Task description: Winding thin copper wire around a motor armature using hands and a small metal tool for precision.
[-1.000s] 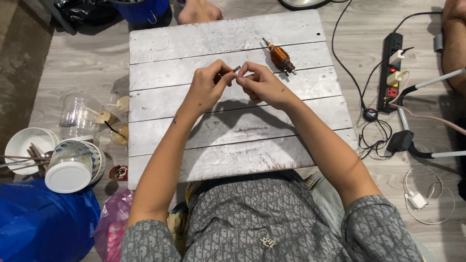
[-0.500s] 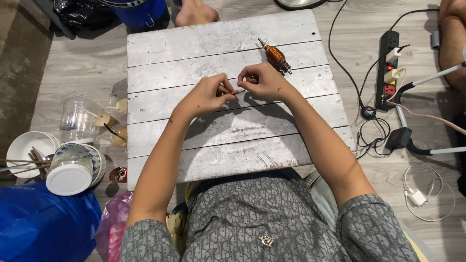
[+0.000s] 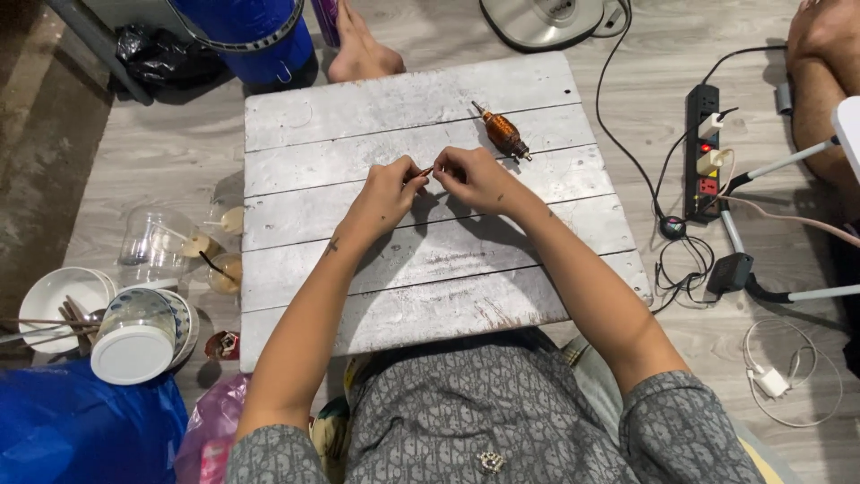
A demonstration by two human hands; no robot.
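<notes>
Over the middle of a white slatted wooden board, my left hand and my right hand meet fingertip to fingertip. Both pinch a small thin dark piece between them; its exact kind is too small to tell. A copper-wound motor armature lies on the board just beyond my right hand, untouched.
A black power strip with plugs and cables lies right of the board. Left on the floor stand a clear plastic cup, stacked bowls and a blue bag. Another person's foot and knee are at the far side.
Both hands have stayed together on the small piece, with only slight finger shifts. The view has tilted a little.
</notes>
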